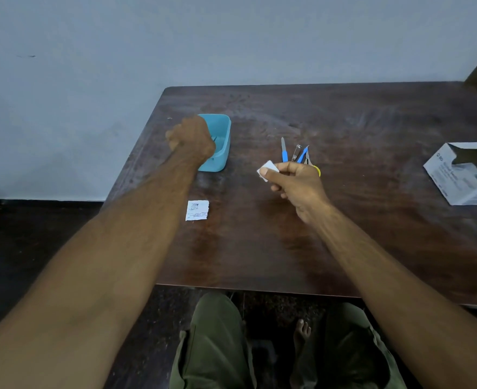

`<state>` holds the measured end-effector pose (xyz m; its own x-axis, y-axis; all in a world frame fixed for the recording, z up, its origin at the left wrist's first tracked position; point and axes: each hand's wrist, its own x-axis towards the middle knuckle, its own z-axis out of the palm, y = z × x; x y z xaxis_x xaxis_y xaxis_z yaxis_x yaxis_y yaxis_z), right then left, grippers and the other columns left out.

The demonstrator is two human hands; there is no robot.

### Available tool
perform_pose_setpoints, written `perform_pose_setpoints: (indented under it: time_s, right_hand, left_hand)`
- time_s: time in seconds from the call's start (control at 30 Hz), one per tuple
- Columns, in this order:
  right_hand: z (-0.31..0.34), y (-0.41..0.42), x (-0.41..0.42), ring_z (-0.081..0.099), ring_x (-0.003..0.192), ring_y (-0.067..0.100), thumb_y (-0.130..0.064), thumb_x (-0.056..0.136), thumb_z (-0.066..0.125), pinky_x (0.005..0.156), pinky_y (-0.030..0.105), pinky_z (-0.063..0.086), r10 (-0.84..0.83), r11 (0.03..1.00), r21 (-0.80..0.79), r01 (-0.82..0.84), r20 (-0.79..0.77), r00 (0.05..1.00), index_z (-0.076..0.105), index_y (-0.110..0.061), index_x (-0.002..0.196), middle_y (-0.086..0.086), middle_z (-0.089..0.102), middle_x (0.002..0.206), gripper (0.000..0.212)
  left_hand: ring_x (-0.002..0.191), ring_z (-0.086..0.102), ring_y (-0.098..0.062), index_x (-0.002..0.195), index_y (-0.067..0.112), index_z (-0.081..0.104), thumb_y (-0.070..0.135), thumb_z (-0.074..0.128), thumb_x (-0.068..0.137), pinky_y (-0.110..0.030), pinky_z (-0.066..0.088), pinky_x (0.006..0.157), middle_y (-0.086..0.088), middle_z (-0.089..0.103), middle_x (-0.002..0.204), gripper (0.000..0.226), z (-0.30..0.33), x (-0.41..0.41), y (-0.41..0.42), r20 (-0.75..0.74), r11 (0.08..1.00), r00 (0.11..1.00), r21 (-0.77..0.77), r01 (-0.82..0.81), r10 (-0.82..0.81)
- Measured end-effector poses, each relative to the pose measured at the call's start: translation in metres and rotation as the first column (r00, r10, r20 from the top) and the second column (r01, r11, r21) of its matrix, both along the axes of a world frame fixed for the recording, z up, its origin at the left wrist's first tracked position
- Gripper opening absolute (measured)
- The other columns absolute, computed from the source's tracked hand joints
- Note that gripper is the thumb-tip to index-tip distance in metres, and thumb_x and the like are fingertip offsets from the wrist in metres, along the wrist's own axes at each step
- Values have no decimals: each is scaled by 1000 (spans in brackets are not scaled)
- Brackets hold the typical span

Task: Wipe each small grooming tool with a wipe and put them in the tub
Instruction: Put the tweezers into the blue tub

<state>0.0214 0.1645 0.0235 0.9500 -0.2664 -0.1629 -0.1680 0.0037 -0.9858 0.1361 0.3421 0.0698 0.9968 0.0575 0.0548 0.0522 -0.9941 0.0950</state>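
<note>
Reaching over the near-left corner of the one teal plastic tub (222,141), the left hand (192,138) shows only its back, with the fingers curled under; whether they hold anything I cannot tell. A thin dark tool (214,138) shows inside the tub, just beside that hand. The right hand (296,181) hovers above the table (372,234), its thumb and fingers pinching one small white wipe (267,170). Just beyond the right hand lies a small cluster of grooming tools on the table: one blue-handled nail file (284,153), one metal nail clipper (296,153), one slim blue-handled tool (303,155), and one pair of small scissors (308,157), partly hidden by the hand; a bit of yellow (318,171) peeks out at the knuckles, too hidden to name. One torn white sachet wrapper (197,210) with small print lies flat near the front, between the two forearms and well apart from the tub. One opened grey cardboard box (456,175) sits at the right edge of the view. The table is dark brown wood, worn and streaked, pushed up against a plain pale grey-blue wall (231,37). Below it the floor (21,248) is dark, and the person's knees in olive-green trousers (212,346) and one bare foot (302,332) show under the near edge
</note>
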Motion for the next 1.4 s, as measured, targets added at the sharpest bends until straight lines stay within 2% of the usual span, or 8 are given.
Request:
perform_pose_setpoints:
  time_s: [0.23, 0.43, 0.57, 0.63, 0.73, 0.97, 1.23, 1.4]
  right_hand:
    - [-5, -3, 0, 49, 44, 0, -20, 77, 80, 43, 12, 36, 0, 1000, 7, 0, 1, 1000, 71, -8, 85, 0, 66, 72, 17]
    - [-5, -7, -2, 50, 46, 0, -21, 77, 80, 42, 12, 36, -7, 1000, 12, 7, -4, 1000, 72, -10, 84, 1, 68, 75, 16]
    - [-4, -13, -7, 50, 48, 3, -22, 77, 80, 43, 15, 34, -8, 1000, 14, 8, -9, 1000, 73, -9, 87, 2, 67, 77, 18]
    - [-3, -18, -10, 50, 48, 3, -22, 77, 80, 43, 16, 35, -23, 999, 25, 24, -12, 1000, 73, -12, 83, 2, 67, 76, 14]
    - [0, -29, -14, 49, 50, 4, -23, 77, 80, 43, 17, 34, -57, 998, 26, 58, -16, 998, 71, -17, 80, 1, 66, 76, 10]
    - [-3, -60, -25, 48, 47, 2, -24, 77, 79, 43, 18, 34, -141, 990, -27, 140, -23, 990, 71, -11, 85, 1, 63, 70, 17]
    - [-14, -78, -29, 49, 45, 2, -17, 79, 78, 41, 17, 41, -181, 983, 14, 181, -19, 983, 69, -4, 89, 2, 62, 66, 19]
    - [-17, -81, -30, 50, 45, 4, -14, 80, 77, 44, 18, 45, -179, 983, 36, 180, -18, 984, 68, -2, 89, 2, 59, 62, 17]
  left_hand:
    - [117, 55, -34, 127, 2, 51, 27, 61, 90, -43, 47, 98, -16, 57, 129, 46, 4, 9, -2, -138, 997, 990, 70, 43, -33]
    - [111, 59, -34, 122, 0, 55, 25, 66, 86, -41, 49, 87, -17, 60, 123, 45, 6, 7, -3, -78, 998, 996, 34, 56, -53]
    - [104, 63, -35, 110, 5, 63, 37, 67, 84, -42, 52, 83, -15, 65, 115, 41, 12, -4, -8, 69, 990, 998, -142, 25, -15]
    - [87, 67, -33, 87, 11, 69, 41, 64, 85, -39, 54, 75, -11, 70, 93, 31, 11, -18, -18, 157, 946, 988, -318, 57, -6]
    - [67, 59, -22, 63, 16, 61, 41, 64, 86, -28, 45, 63, 1, 62, 66, 34, 3, -51, -44, 196, 865, 980, -483, 135, -43]
    - [91, 67, -21, 77, 27, 69, 44, 66, 83, -38, 54, 83, 2, 73, 91, 18, -42, -87, -88, 47, 840, 994, -533, 105, -94]
    - [95, 66, -19, 90, 26, 71, 35, 64, 87, -36, 54, 83, 4, 72, 98, 12, -54, -91, -120, 36, 827, 998, -558, 68, -58]
    - [98, 66, -25, 103, 17, 72, 30, 65, 88, -32, 47, 73, -3, 71, 104, 21, -52, -80, -133, 36, 905, 996, -415, 92, -85]
